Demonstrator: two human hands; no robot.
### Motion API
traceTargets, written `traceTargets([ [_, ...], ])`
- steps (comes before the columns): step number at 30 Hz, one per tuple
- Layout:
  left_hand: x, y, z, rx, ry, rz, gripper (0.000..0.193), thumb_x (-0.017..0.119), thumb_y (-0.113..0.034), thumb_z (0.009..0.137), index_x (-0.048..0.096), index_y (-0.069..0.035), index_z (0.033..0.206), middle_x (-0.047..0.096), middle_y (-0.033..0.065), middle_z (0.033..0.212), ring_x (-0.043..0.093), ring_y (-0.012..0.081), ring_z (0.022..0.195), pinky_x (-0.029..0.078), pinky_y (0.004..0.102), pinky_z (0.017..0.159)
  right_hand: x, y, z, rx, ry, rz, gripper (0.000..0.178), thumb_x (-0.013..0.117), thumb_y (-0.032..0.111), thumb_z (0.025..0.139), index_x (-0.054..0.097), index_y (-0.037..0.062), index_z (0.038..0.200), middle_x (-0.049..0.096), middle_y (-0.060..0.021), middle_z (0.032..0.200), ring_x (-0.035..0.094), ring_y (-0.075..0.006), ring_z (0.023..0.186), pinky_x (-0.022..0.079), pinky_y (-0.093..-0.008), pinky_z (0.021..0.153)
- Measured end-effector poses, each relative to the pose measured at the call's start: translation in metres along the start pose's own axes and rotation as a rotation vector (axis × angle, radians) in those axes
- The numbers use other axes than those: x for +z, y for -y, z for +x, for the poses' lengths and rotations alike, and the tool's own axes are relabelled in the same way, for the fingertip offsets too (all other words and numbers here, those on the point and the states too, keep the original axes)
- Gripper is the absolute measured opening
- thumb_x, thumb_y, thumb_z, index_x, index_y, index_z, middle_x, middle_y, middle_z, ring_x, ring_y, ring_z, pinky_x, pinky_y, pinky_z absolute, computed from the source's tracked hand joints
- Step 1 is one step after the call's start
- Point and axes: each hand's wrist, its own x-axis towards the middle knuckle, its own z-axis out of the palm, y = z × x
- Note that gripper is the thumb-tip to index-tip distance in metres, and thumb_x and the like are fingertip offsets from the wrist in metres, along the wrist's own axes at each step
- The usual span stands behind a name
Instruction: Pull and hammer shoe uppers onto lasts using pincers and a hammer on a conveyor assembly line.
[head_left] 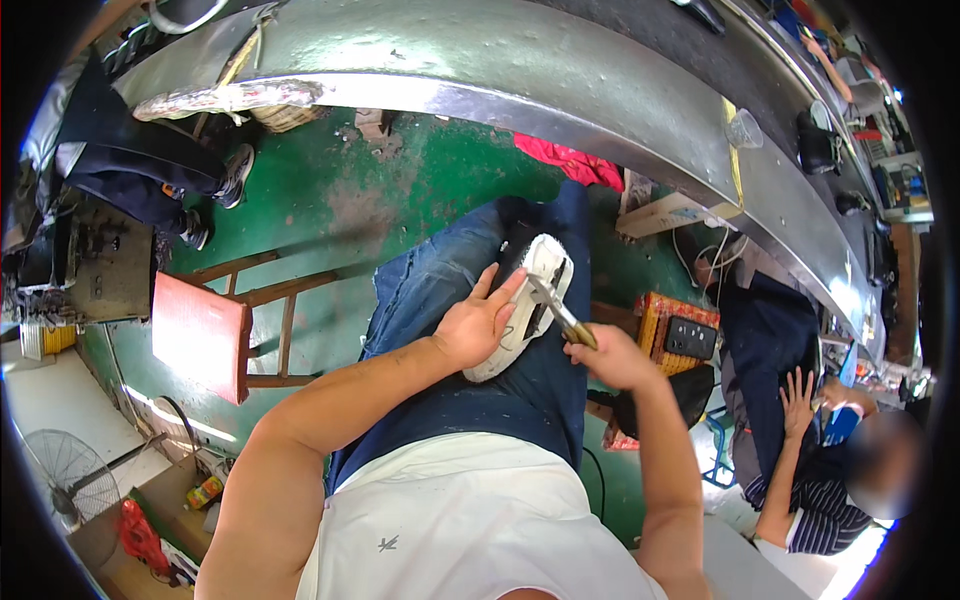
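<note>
Across my lap, on my blue jeans, lies a white shoe (545,256), its length running away from me and a dark gap along its right side. My left hand (474,328) rests against the shoe's left edge; its visible fingers are stretched out and apart, touching the white surface. In my right hand (617,357) is a hand tool (568,322) with a narrow metal front and a brownish handle. The fingers wrap the handle's near end. The metal tip meets the shoe close to my left fingertips; its exact shape is too small to tell.
A long metal-topped bench (480,50) curves across the far side. To my left stands a stool (200,335) with a reddish seat. A black phone-like object (690,338) lies on a patterned seat at right. Another person (800,470) sits at lower right; someone else's legs (140,150) show at upper left.
</note>
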Motion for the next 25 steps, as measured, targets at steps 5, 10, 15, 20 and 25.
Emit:
traceTargets([
  [5,-0.012,-0.006,0.012,-0.042,0.156,0.094,0.058,0.044,-0.025,0.106,0.026,-0.023,0.161,0.03,0.0443,0.151,0.066,0.0544,0.096,0.056,0.0523,0.091,0.005,0.039,0.002,-0.13,-0.237,-0.072,0.031,0.054,0.029,0.104,0.061,-0.0009,0.108,0.066,-0.0168,0.081,0.068,-0.029,0.078,0.053,-0.0415,0.074],
  [10,-0.02,-0.019,0.009,-0.05,0.286,0.205,0.061,0.047,-0.032,0.105,0.025,-0.024,0.162,0.029,0.0434,0.152,0.065,0.0544,0.1,0.054,0.052,0.093,0.008,0.035,0.029,-0.116,-0.255,-0.29,0.045,0.047,0.039,0.106,0.058,-0.0043,0.109,0.068,-0.0285,0.092,0.065,-0.0479,0.09,0.05,-0.0526,0.081],
  [15,0.02,0.032,-0.04,-0.098,-0.136,-0.221,0.077,0.061,-0.029,0.099,0.022,-0.003,0.16,0.045,0.0373,0.147,0.059,0.0485,0.123,0.047,0.0442,0.106,0.029,0.027,0.015,-0.236,-0.322,-0.246,0.042,0.046,0.036,0.107,0.06,-0.0028,0.106,0.068,-0.0264,0.09,0.066,-0.0465,0.088,0.051,-0.0507,0.08],
  [20,-0.007,0.008,-0.038,-0.155,0.056,-0.293,0.091,0.072,-0.028,0.092,0.018,0.005,0.159,0.056,0.0344,0.137,0.059,0.0448,0.126,0.044,0.0407,0.109,0.059,0.01,-0.007,-0.219,-0.262,-0.118,0.039,0.047,0.034,0.107,0.06,-0.0028,0.103,0.068,-0.0212,0.083,0.069,-0.0392,0.081,0.053,-0.0459,0.076],
  [25,-0.033,-0.02,-0.024,-0.408,0.489,-0.2,0.107,0.078,-0.027,0.087,0.005,-0.014,0.165,0.044,0.0313,0.152,0.049,0.0371,0.139,0.036,0.0385,0.117,0.059,-0.006,-0.023,0.003,-0.206,0.122,0.041,0.049,0.04,0.107,0.061,0.0005,0.107,0.074,-0.0206,0.099,0.073,-0.032,0.092,0.053,-0.0502,0.084],
])
